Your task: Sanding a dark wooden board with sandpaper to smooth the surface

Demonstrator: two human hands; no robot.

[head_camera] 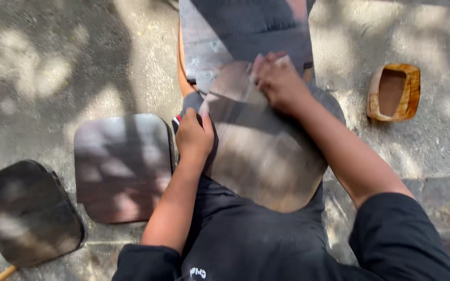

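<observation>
Head cam has the rounded wooden board (266, 156) propped on your lap, long axis running away from you. Your left hand (194, 136) is clamped on its left edge, and your right hand (279, 83) has fingers curled onto a pale scrap at the far end. Two dark boards (123, 166) (27, 211) lie left, with a wooden tray (394, 92) well off right.

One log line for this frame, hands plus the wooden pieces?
left hand: steadies board edge | right hand: rubs board top | ground: two slabs, hollowed block
</observation>
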